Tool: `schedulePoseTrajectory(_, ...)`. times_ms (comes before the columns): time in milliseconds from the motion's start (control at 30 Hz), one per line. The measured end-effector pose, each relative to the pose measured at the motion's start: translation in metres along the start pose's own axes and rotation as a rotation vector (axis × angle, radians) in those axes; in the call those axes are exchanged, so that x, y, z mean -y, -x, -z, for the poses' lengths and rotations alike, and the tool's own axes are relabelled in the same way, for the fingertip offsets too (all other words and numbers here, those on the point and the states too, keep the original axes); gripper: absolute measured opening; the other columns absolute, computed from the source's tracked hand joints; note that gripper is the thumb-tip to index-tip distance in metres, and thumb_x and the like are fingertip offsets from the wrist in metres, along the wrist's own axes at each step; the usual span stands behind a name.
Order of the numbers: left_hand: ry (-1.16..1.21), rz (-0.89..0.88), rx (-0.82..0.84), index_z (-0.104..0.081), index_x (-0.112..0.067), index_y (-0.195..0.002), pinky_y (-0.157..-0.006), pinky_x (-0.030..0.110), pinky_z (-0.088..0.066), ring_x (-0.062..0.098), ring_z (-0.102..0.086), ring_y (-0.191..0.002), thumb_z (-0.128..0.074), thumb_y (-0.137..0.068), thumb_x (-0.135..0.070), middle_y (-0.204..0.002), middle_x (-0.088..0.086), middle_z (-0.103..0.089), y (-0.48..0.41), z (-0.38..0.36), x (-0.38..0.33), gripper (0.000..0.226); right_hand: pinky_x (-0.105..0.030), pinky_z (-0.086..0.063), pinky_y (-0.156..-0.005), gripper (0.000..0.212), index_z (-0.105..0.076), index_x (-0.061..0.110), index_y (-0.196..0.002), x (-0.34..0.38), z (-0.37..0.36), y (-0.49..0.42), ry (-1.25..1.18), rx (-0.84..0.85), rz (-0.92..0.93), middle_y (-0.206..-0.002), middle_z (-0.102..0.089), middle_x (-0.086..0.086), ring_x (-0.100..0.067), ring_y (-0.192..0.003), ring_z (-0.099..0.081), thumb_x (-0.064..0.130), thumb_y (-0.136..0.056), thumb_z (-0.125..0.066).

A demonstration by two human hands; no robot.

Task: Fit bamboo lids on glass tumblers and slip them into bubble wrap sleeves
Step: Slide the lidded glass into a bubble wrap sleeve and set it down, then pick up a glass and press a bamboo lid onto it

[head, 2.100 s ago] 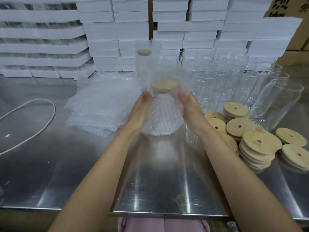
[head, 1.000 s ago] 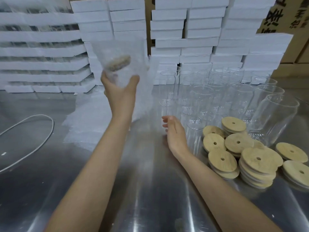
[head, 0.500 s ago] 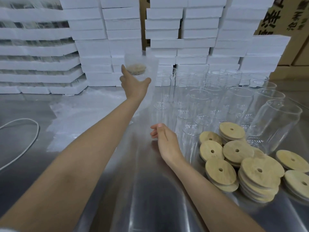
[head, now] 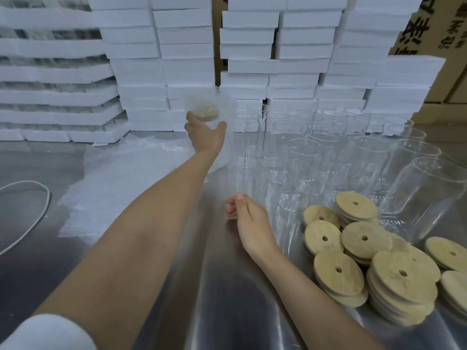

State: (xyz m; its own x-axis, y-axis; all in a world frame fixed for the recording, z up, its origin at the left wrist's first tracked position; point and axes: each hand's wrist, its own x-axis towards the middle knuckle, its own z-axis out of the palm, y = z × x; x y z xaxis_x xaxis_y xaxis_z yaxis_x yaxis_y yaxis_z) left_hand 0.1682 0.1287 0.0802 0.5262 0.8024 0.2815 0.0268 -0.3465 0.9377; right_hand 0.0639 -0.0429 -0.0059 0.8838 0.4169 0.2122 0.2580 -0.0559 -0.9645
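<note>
The left hand reaches far across the steel table, thumb and fingers curled round a wrapped tumbler just below its bamboo lid. The tumbler stands roughly upright, its long axis vertical and the lid end on top, showing dimly through the bubble wrap. The wrist hides its base, so I cannot tell whether it touches the table.

Stacked white foam boxes rise just behind it. The first bare glass tumblers stand close on its right, all mouth up. A loose heap of bubble wrap sleeves lies to its near left.

The right hand hovers low over the table near the middle, fingers loosely curled and holding nothing. Bare steel runs between the two forearms to the near edge. Piles of spare lids crowd the right side, and a white cable loops at the left edge.
</note>
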Motion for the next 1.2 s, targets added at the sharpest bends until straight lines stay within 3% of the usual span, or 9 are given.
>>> schedulePoseTrajectory(133,-0.02,-0.02,0.024,-0.006,-0.009,-0.151,-0.107,0.04,-0.035,0.031,-0.035,-0.132,-0.051,-0.095,-0.026,-0.148,0.015,-0.023,-0.005,0.0,0.007,0.074,-0.019,-0.049,-0.072,0.036,-0.066,0.018,-0.087,0.001,0.0,0.0,-0.027,0.006,-0.01,-0.078,-0.062,0.006,-0.008,-0.072,-0.06,0.025,-0.106,-0.036)
schedulePoseTrajectory(233,-0.049,-0.047,0.004,-0.013,-0.006,-0.152,-0.106,0.035,-0.033,0.029,-0.038,-0.132,-0.033,-0.1,-0.017,-0.149,0.016,-0.029,-0.001,0.0,0.01,0.056,-0.017,-0.047,-0.067,0.037,-0.065,0.019,-0.083,0.002,0.0,0.0,-0.046,0.008,-0.009,-0.075,-0.06,0.004,-0.008,-0.066,-0.057,0.022,-0.106,-0.036)
schedulePoseTrajectory(400,-0.02,-0.102,-0.13,-0.022,-0.003,-0.149,-0.111,0.025,-0.022,0.025,-0.027,-0.142,-0.033,-0.096,0.003,-0.154,0.013,-0.027,0.013,0.001,0.005,0.054,-0.017,-0.047,-0.069,0.037,-0.065,0.016,-0.086,0.004,0.0,0.001,-0.021,0.004,-0.012,-0.077,-0.061,0.004,-0.01,-0.07,-0.058,0.024,-0.106,-0.035)
schedulePoseTrajectory(500,-0.287,-0.48,-0.332,-0.032,-0.005,-0.146,-0.112,0.039,-0.028,0.031,-0.029,-0.14,-0.045,-0.081,0.012,-0.151,0.015,-0.03,0.035,0.0,0.004,0.069,-0.027,-0.05,-0.079,0.038,-0.067,0.015,-0.09,0.006,0.001,0.001,0.003,0.008,-0.014,-0.079,-0.062,0.004,-0.012,-0.077,-0.061,0.025,-0.106,-0.034)
schedulePoseTrajectory(633,-0.63,-1.004,-0.099,-0.045,-0.004,-0.14,-0.091,0.042,-0.039,0.033,-0.048,-0.122,-0.053,-0.073,0.006,-0.143,0.016,-0.045,0.054,-0.017,0.0,0.068,-0.029,-0.05,-0.081,0.037,-0.067,0.014,-0.091,0.008,0.001,0.003,0.034,0.016,-0.013,-0.08,-0.063,0.002,-0.009,-0.078,-0.06,0.024,-0.106,-0.034)
schedulePoseTrajectory(767,-0.963,-0.77,0.122,-0.016,-0.008,-0.152,-0.072,0.033,-0.036,0.028,-0.052,-0.11,-0.046,-0.093,-0.006,-0.16,0.01,-0.015,0.049,-0.035,-0.015,0.066,-0.02,-0.045,-0.077,0.038,-0.066,0.01,-0.092,0.01,0.003,0.003,0.056,0.03,-0.003,-0.083,-0.064,-0.003,-0.014,-0.081,-0.061,0.023,-0.106,-0.033)
schedulePoseTrajectory(867,-1.016,-0.667,0.227,-0.011,-0.008,-0.153,-0.06,0.033,-0.033,0.029,-0.061,-0.093,-0.048,-0.094,-0.003,-0.155,0.011,-0.022,0.046,-0.04,-0.028,0.07,-0.028,-0.046,-0.082,0.039,-0.067,0.009,-0.092,0.009,0.003,0.003,0.069,0.028,0.012,-0.083,-0.064,-0.005,-0.021,-0.085,-0.064,0.021,-0.106,-0.034)
schedulePoseTrajectory(1067,-0.957,-0.619,0.22,-0.045,-0.003,-0.122,-0.058,0.031,-0.032,0.024,-0.047,-0.075,-0.051,-0.083,0.013,-0.124,0.015,-0.043,0.069,-0.027,-0.042,0.043,-0.026,-0.048,-0.074,0.028,-0.065,0.006,-0.104,0.009,0.003,0.002,0.057,0.012,-0.002,-0.087,-0.065,-0.006,-0.025,-0.083,-0.064,0.014,-0.103,-0.039)
schedulePoseTrajectory(1200,-0.878,-0.615,0.165,-0.042,-0.007,-0.134,-0.053,0.031,-0.028,0.023,-0.052,-0.077,-0.048,-0.093,-0.001,-0.121,0.011,-0.045,0.098,-0.001,-0.042,0.043,-0.019,-0.044,-0.07,0.015,-0.046,0.009,-0.101,0.011,0.007,0.004,0.088,-0.142,-0.021,-0.095,-0.056,-0.01,-0.023,-0.083,-0.056,0.0,-0.09,-0.049)
